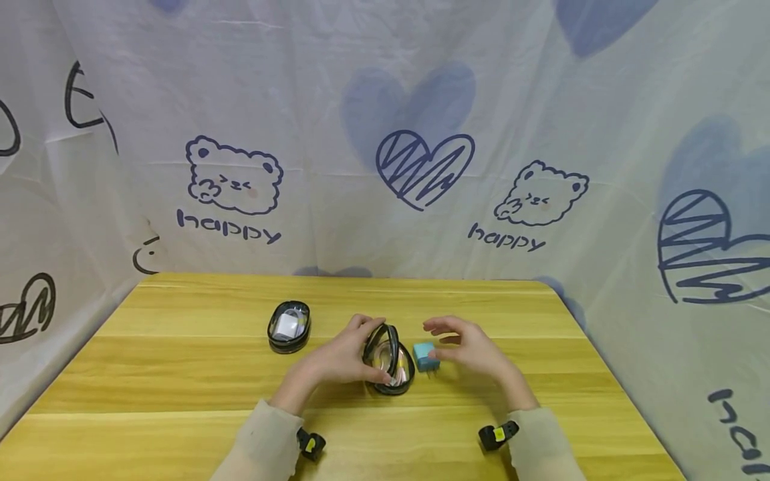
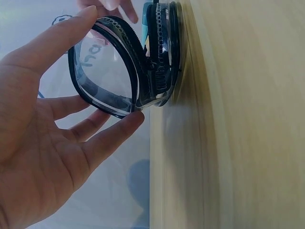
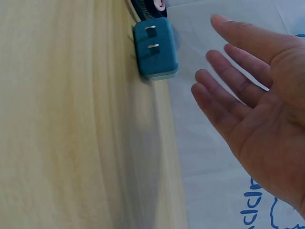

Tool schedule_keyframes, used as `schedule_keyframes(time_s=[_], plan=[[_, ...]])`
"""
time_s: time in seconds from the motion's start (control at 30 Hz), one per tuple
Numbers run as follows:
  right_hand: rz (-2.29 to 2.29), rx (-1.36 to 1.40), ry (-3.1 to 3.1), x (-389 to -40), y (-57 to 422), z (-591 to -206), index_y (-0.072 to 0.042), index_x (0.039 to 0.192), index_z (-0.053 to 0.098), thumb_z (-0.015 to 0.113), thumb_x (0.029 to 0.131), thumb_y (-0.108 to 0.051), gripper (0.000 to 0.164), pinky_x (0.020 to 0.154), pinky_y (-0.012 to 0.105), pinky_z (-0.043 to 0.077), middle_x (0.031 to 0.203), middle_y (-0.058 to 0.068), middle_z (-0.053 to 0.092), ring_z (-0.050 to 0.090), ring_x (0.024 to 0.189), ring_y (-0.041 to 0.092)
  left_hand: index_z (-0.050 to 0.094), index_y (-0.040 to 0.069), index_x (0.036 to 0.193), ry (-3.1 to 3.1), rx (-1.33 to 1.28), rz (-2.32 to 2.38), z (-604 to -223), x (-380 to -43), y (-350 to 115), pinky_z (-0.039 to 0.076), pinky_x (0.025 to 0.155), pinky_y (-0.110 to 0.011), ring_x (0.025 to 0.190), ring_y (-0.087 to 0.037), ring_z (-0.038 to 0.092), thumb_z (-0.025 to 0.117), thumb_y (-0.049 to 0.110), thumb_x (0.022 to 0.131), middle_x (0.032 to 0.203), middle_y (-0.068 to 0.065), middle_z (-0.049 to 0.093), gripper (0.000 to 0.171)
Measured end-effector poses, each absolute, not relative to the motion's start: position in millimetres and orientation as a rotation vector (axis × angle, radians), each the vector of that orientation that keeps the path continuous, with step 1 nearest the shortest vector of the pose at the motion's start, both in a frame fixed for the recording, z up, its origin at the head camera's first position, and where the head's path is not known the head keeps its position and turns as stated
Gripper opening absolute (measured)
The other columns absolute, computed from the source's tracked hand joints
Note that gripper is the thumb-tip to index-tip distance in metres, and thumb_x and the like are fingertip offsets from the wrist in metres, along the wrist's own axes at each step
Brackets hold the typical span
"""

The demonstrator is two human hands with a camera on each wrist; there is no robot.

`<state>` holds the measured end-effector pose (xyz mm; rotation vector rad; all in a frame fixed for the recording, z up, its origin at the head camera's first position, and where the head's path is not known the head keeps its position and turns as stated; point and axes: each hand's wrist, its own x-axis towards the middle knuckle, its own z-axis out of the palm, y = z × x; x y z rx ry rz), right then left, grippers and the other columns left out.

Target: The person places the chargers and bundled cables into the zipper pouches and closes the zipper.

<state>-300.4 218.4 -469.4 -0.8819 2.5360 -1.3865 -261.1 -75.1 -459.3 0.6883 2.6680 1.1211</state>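
My left hand (image 1: pixel 339 354) holds the raised lid of a small clear zip case (image 1: pixel 406 371) with black edging, thumb on one side of the rim and fingers on the other. The case stands unzipped on the table, its lid (image 2: pixel 127 52) tilted up, and something pale and yellow lies inside. Just right of it sits a blue two-prong charger plug (image 1: pixel 424 356), its metal prongs showing in the right wrist view. Beside the plug my right hand (image 1: pixel 478 353) hovers with loosely bent fingers and thumb apart, holding nothing.
A second clear case (image 1: pixel 289 326) with black edging lies closed to the left, a white item inside. All stand on a wood-grain table (image 1: pixel 180 374). A white printed cloth (image 1: pixel 325 100) hangs behind and along both sides.
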Motion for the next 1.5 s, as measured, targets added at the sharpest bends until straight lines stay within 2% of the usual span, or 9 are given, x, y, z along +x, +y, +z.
schedule_keyframes(time_s=[0.33, 0.63, 0.97, 1.5], plan=[[-1.275, -0.778, 2.492, -301.9, 221.7, -483.3, 0.002, 0.139, 0.06, 0.082, 0.089, -0.008, 0.056, 0.108, 0.053, 0.049, 0.14, 0.02, 0.06, 0.058, 0.128, 0.043, 0.03, 0.012, 0.164, 2.671, 0.688, 1.128, -460.5, -261.9, -74.4, 0.044, 0.113, -0.054, 0.134, -0.035, 0.051, 0.092, 0.04, 0.078, 0.153, -0.016, 0.036, 0.11], [-1.198, -0.8, 2.505, -300.9, 221.3, -484.8, 0.005, 0.135, 0.062, 0.081, 0.088, -0.002, 0.051, 0.101, 0.05, 0.055, 0.127, 0.022, 0.064, 0.064, 0.117, 0.04, 0.03, 0.011, 0.164, 2.673, 0.693, 1.133, -460.6, -261.6, -74.0, 0.045, 0.112, -0.054, 0.134, -0.035, 0.051, 0.092, 0.04, 0.078, 0.153, -0.017, 0.036, 0.109], [-1.148, -0.791, 2.567, -302.6, 221.3, -486.1, 0.004, 0.129, 0.067, 0.084, 0.087, -0.006, 0.047, 0.098, 0.048, 0.057, 0.123, 0.018, 0.067, 0.067, 0.111, 0.035, 0.031, 0.011, 0.164, 2.678, 0.691, 1.133, -461.4, -260.1, -74.6, 0.046, 0.111, -0.055, 0.133, -0.036, 0.052, 0.091, 0.04, 0.078, 0.153, -0.017, 0.036, 0.109], [-1.384, -0.799, 2.57, -298.6, 210.9, -477.4, 0.001, 0.127, 0.07, 0.085, 0.087, -0.011, 0.044, 0.097, 0.033, 0.058, 0.122, 0.014, 0.067, 0.065, 0.111, 0.03, 0.031, 0.01, 0.164, 2.678, 0.695, 1.147, -461.0, -260.7, -74.7, 0.044, 0.112, -0.056, 0.134, -0.037, 0.051, 0.092, 0.039, 0.078, 0.153, -0.018, 0.037, 0.109]])
